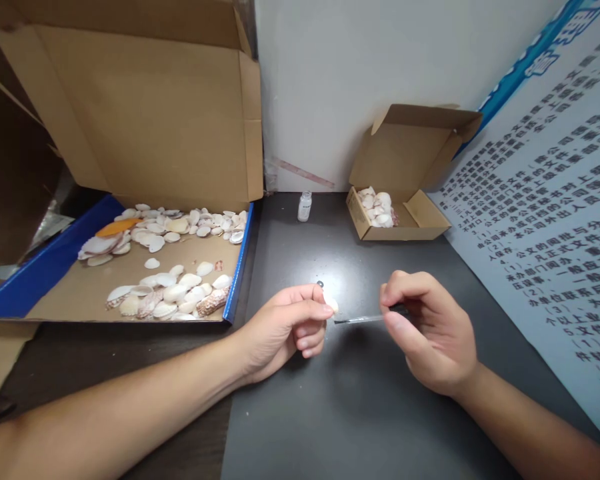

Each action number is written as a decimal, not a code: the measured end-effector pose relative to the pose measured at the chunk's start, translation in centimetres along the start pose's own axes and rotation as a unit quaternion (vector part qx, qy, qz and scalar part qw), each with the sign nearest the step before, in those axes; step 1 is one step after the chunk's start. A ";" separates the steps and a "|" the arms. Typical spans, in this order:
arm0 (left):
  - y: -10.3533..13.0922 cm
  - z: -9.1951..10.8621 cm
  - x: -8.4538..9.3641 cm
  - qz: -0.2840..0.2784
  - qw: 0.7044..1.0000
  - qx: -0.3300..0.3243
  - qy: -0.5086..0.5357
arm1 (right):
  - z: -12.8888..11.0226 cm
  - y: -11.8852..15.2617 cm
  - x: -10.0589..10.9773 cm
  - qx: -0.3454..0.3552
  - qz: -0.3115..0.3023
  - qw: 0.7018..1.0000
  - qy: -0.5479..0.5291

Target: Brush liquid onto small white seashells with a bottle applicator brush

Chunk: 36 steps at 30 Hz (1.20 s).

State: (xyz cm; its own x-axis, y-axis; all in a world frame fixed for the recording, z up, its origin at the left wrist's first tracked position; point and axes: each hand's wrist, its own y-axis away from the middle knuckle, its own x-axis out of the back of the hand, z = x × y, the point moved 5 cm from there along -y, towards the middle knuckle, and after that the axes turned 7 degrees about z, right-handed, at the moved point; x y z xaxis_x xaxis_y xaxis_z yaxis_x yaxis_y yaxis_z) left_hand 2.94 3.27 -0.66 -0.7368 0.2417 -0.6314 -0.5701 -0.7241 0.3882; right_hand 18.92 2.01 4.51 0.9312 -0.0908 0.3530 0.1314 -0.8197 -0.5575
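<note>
Between the thumb and forefinger of my left hand [300, 320] is a small white seashell [331, 304], mostly hidden by the fingers. My right hand [427, 333] pinches the dark end of a thin brush [363, 319] with a pale, shiny stem. Its dark tip points left and stops just under the shell; whether they touch I cannot tell. A tiny dark ring-like thing [321, 284] shows just behind my left fingertips. Farther back on the dark table stands a small clear bottle [305, 208] with a white label.
To the left, an open blue-edged cardboard box [75, 287] holds many shells [180, 293] in two groups and an orange piece [117, 228]. A smaller open carton [405, 233] with white shells [379, 207] stands at the back right. A printed sheet [540, 173] slopes along the right.
</note>
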 end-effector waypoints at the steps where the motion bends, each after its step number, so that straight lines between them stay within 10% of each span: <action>1: 0.0 0.0 0.0 0.005 1.000 0.000 -0.003 | 0.1 0.1 0.0 -0.003 0.002 1.000 -0.006; 36: 0.0 0.0 0.1 -0.004 1.000 -0.008 -0.004 | -0.9 -0.5 -0.2 0.016 -0.005 0.997 0.081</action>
State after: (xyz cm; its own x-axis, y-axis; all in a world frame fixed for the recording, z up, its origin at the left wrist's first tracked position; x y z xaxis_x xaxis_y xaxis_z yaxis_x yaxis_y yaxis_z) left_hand 2.84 3.31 -0.69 -0.7348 0.2532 -0.6292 -0.5706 -0.7322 0.3718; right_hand 18.33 1.92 5.40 0.8630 -0.1742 0.4742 0.1546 -0.8026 -0.5762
